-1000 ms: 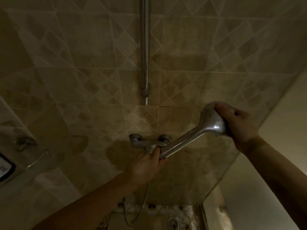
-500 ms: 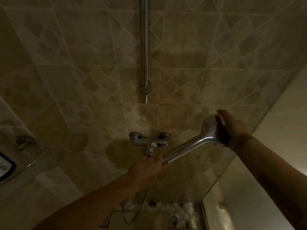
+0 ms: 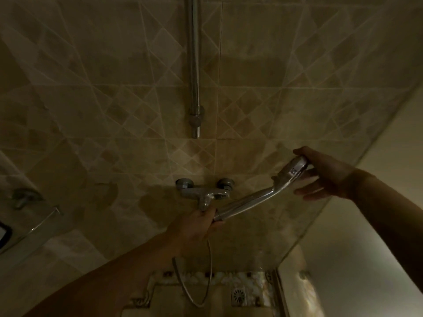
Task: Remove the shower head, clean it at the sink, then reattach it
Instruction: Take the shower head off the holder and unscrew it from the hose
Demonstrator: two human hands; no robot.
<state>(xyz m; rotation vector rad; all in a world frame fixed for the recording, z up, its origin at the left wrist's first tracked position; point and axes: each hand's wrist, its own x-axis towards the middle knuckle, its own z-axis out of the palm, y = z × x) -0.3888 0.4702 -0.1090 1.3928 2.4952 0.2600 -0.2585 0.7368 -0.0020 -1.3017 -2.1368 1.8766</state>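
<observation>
Tiled wall [image 3: 114,110]; shower head [image 3: 258,197] up-right.

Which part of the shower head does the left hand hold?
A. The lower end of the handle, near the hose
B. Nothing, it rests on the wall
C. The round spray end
A: the left hand grips the handle's lower end of the shower head, where the hose hangs down.
</observation>
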